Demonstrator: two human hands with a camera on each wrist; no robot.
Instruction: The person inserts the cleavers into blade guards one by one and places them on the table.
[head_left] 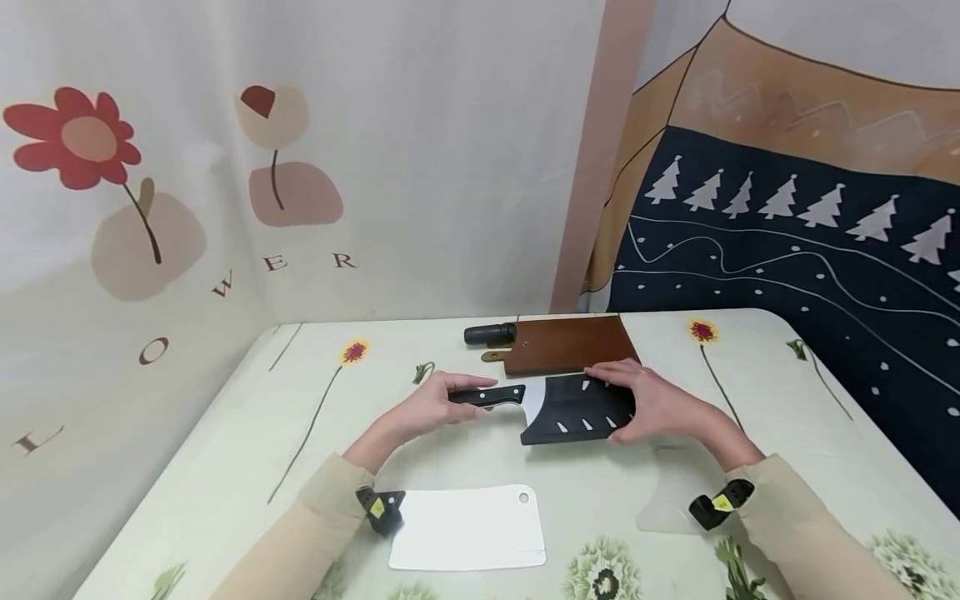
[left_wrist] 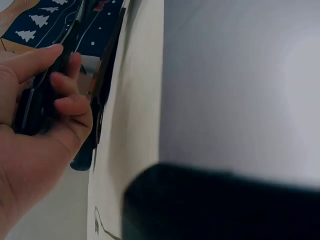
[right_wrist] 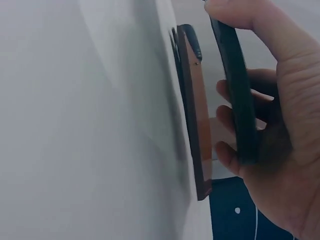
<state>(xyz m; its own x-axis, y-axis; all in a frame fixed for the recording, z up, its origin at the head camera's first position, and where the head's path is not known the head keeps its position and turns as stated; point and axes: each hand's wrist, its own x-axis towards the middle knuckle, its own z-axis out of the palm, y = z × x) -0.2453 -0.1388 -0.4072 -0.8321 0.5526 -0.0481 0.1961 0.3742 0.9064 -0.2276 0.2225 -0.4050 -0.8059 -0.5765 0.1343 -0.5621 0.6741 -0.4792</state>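
Note:
A cleaver is held level above the table, its black riveted handle to the left. A strip of bright blade shows between the handle and a black blade sheath with several light slits; the rest of the blade is hidden. My left hand holds the handle between thumb and fingers. At the far end, my right hand grips the sheath, fingers over its top edge and thumb at its lower corner. From the right wrist, the sheath appears edge-on, with fingers behind it.
Behind the cleaver lies a brown flat case beside a black handle. Nearer me, a white rectangular slab with a corner hole lies by my left wrist. A clear plastic piece lies by my right wrist.

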